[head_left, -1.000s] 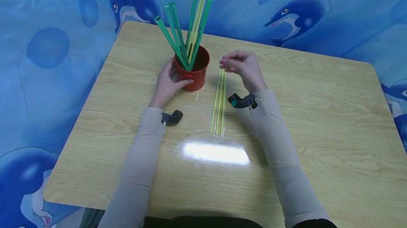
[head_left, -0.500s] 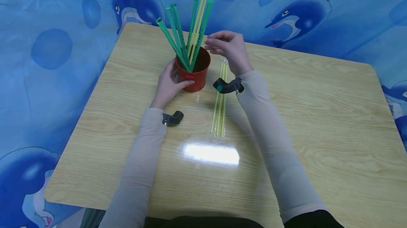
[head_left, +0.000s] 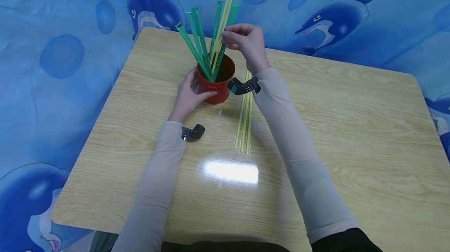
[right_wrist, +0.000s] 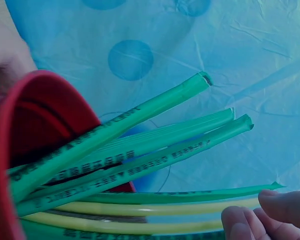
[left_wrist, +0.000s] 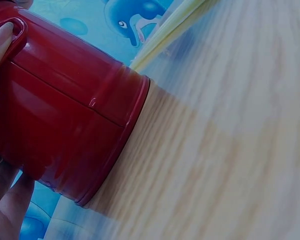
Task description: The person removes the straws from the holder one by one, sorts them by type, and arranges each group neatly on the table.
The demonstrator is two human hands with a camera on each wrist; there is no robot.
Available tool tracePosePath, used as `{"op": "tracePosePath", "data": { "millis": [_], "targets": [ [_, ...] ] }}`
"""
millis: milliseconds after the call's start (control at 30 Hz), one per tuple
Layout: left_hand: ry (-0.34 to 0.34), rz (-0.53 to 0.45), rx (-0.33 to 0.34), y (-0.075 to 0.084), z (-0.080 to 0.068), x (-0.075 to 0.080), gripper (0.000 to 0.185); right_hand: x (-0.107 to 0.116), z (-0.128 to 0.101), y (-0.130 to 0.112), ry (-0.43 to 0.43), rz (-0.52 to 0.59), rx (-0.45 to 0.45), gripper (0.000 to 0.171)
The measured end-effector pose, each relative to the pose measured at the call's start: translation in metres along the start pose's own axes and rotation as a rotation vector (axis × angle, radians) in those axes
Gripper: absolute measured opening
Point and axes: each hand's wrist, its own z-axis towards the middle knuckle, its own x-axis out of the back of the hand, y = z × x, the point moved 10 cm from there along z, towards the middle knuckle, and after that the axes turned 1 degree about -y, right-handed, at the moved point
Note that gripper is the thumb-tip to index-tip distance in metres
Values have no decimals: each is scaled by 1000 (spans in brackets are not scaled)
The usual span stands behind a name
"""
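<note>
A red bucket [head_left: 216, 90] stands on the table with several green paper-wrapped straws [head_left: 191, 45] and yellow straws [head_left: 225, 15] leaning in it. My left hand [head_left: 186, 95] holds its left side, thumb across the front near the small handle; the left wrist view shows the thumb on the handle [left_wrist: 20, 37]. Over the bucket's right rim, my right hand [head_left: 246, 43] has its fingertips at a yellow straw. In the right wrist view that yellow straw [right_wrist: 190, 207] runs between thumb and finger, its far end hidden there. More yellow straws [head_left: 244, 123], clear-wrapped, lie below the right forearm.
The wooden table [head_left: 337, 134] has a bright light reflection near its front. A blue curtain [head_left: 267, 13] with dolphins hangs behind and to the left. Each wrist carries a black device [head_left: 193, 132].
My right hand has moved left and away from me, from the yellow straws on the table to those in the bucket. My left hand keeps its hold on the bucket.
</note>
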Motion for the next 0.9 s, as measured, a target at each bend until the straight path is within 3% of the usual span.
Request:
{"op": "tracePosePath", "data": {
  "millis": [433,900],
  "targets": [
    [-6,6,-30,3,-1,-2,82,4,4,-4,95,-202,8,18],
    [-4,-48,-20,4,-2,-3,78,-3,4,2,112,-248,-3,24]
  ]
}}
